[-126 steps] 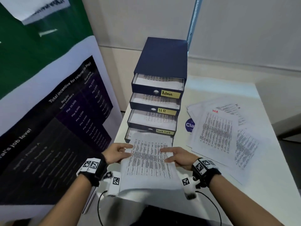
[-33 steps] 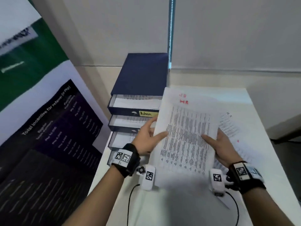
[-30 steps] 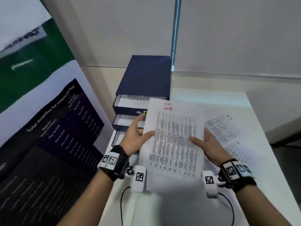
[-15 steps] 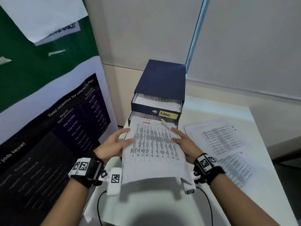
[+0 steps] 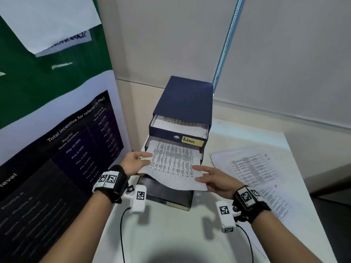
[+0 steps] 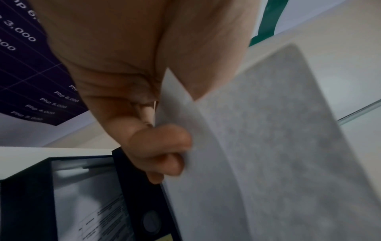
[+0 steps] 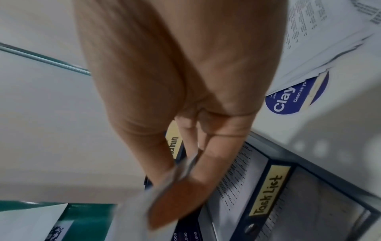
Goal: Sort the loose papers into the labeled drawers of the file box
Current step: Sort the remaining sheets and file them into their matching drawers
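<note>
A navy file box stands at the table's back left with its drawers pulled out. The top drawer bears a yellow "Admin" label. A printed sheet slopes down toward me, its far end inside the second drawer just under the Admin one. My left hand pinches the sheet's left edge, thumb on top; in the left wrist view its fingers curl under the sheet. My right hand pinches the right edge near the front corner. A lower drawer reads "Task List".
A spread pile of loose printed papers lies on the white table to the right of the box, partly over a round blue sticker. A large poster stands along the left. Wrist-camera cables trail near the front.
Both hands carried the red-marked sheet from above the pile on the right over to the box. Its far end has slid into the drawer under the Admin one.
</note>
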